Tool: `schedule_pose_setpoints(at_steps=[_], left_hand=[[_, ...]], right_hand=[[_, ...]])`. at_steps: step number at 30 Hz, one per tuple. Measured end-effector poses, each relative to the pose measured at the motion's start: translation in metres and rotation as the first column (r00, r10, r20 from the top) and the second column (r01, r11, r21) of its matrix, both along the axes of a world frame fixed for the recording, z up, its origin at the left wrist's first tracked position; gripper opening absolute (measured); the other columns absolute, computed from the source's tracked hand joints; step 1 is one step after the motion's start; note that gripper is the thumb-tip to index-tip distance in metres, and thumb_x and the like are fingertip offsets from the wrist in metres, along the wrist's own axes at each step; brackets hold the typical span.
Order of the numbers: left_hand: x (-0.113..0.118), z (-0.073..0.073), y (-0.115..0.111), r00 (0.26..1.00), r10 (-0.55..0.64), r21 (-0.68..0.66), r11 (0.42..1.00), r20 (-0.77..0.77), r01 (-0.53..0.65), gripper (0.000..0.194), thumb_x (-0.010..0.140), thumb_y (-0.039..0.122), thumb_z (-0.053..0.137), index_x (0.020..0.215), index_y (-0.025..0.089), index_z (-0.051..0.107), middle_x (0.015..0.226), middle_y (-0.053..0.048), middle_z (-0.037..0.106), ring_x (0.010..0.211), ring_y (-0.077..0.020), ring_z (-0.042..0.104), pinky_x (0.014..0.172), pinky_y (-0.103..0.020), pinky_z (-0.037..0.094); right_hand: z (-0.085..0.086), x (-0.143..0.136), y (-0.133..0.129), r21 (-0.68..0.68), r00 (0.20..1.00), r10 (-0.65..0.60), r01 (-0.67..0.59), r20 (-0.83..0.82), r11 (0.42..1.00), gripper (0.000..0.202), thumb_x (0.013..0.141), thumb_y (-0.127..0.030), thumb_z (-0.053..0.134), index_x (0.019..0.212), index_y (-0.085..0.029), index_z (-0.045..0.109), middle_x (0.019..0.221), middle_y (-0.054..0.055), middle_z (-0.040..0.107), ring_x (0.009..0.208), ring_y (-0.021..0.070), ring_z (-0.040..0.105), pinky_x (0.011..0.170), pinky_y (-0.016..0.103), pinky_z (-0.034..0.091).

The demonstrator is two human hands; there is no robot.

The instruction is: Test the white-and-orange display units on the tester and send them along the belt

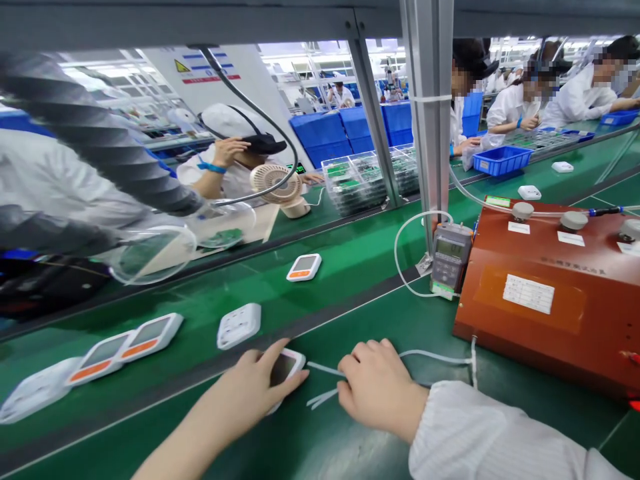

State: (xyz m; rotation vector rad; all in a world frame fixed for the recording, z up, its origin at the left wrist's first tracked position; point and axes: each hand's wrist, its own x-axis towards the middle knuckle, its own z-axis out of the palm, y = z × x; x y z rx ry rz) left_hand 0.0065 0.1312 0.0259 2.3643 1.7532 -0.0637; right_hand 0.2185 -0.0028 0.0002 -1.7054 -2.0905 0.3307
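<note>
My left hand [253,380] grips a small white device with a screen [296,360], thumb and fingers on its sides. Much of that device is hidden under the hand. Just to the right, my right hand [377,387] is closed on thin white tubes [324,368], whose free ends stick out toward the device with a gap between. The tubes run back to a reddish-brown test box [545,287]. A similar white device with an orange bar [304,267] lies on the green conveyor belt [345,257], and a face-down one [239,325] is nearer my left hand.
A grey handheld gauge [450,257] leans against the box beside a metal post [431,133]. More white devices [150,337] lie overlapping at left. Across the belt, a person [235,147] sits near a small fan [275,183]. A blue bin [503,160] stands beyond.
</note>
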Motion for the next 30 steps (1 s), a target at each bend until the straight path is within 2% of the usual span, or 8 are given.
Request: schedule_pose_setpoints(at_steps=[5,9,14,18,21,25,28,30], left_hand=[[0.006,0.009,-0.004,0.998,0.06,-0.007,0.998,0.035,-0.06,0.087,0.073,0.067,0.044,0.141,0.013,0.049,0.109,-0.019,0.068,0.096,-0.038,0.067,0.084,-0.045,0.052],[0.048,0.018,0.033,1.0,-0.02,0.119,0.993,-0.017,0.022,0.072,0.081,0.064,0.042,0.133,0.015,0.056,0.103,-0.017,0.069,0.094,-0.0355,0.067,0.085,-0.043,0.05],[0.101,0.007,0.083,0.997,-0.047,0.273,0.96,-0.06,0.062,0.059,0.085,0.054,0.046,0.122,0.012,0.062,0.11,-0.023,0.065,0.107,-0.0395,0.06,0.092,-0.047,0.046],[0.111,0.003,0.11,0.999,0.032,0.425,0.904,0.04,-0.046,0.056,0.088,0.047,0.044,0.124,0.007,0.059,0.139,-0.03,0.047,0.131,-0.0486,0.036,0.1,-0.063,0.035],[0.114,0.018,0.117,0.992,0.006,0.475,0.878,0.129,-0.067,0.053,0.088,0.04,0.043,0.126,0.007,0.057,0.142,-0.026,0.046,0.135,-0.0415,0.035,0.107,-0.057,0.034],[0.114,0.052,0.075,0.962,-0.119,0.538,0.842,0.247,-0.034,0.046,0.089,0.023,0.026,0.119,0.015,0.06,0.124,-0.013,0.061,0.117,-0.0241,0.056,0.103,-0.038,0.045],[0.093,0.062,0.002,0.845,-0.402,0.475,0.855,0.353,0.208,0.04,0.087,0.032,0.027,0.082,0.026,0.067,0.092,-0.01,0.065,0.095,-0.0272,0.063,0.089,-0.047,0.053],[0.071,0.055,-0.054,0.843,-0.455,0.349,0.869,0.287,0.35,0.034,0.081,0.048,0.035,0.081,0.038,0.067,0.084,-0.01,0.062,0.093,-0.0327,0.062,0.079,-0.055,0.054]], right_hand=[[0.001,0.0,0.0,-0.018,1.0,0.007,-0.007,0.003,1.0,0.017,0.095,-0.032,0.055,0.095,-0.017,0.063,0.095,0.006,0.064,0.091,0.0248,0.06,0.08,0.04,0.047],[0.0,0.0,0.0,-0.018,1.0,0.005,-0.005,-0.001,1.0,0.016,0.095,-0.031,0.055,0.096,-0.017,0.063,0.095,0.007,0.064,0.092,0.0248,0.06,0.081,0.04,0.047],[-0.003,0.0,0.0,-0.011,1.0,0.006,-0.006,0.004,1.0,0.017,0.094,-0.033,0.056,0.098,-0.018,0.064,0.097,0.007,0.064,0.093,0.0253,0.06,0.081,0.04,0.047],[-0.006,-0.001,0.001,-0.004,1.0,0.01,-0.01,0.013,1.0,0.018,0.095,-0.033,0.055,0.1,-0.018,0.064,0.096,0.006,0.064,0.092,0.0251,0.06,0.08,0.041,0.047],[-0.007,-0.001,0.001,-0.009,1.0,0.009,-0.009,0.011,1.0,0.017,0.095,-0.033,0.055,0.102,-0.019,0.063,0.097,0.006,0.064,0.093,0.0252,0.06,0.081,0.041,0.047],[-0.004,0.0,0.001,-0.027,1.0,0.011,-0.011,0.007,1.0,0.016,0.095,-0.031,0.056,0.101,-0.019,0.064,0.098,0.007,0.065,0.095,0.0247,0.06,0.082,0.039,0.045],[-0.004,0.001,0.0,-0.04,1.0,0.01,-0.01,0.02,0.999,0.014,0.095,-0.03,0.056,0.101,-0.019,0.064,0.099,0.006,0.065,0.097,0.0244,0.059,0.082,0.038,0.044],[-0.005,0.001,-0.001,-0.049,0.999,0.016,-0.014,0.032,0.999,0.013,0.095,-0.029,0.057,0.102,-0.02,0.064,0.1,0.006,0.065,0.098,0.0239,0.059,0.082,0.038,0.044]])
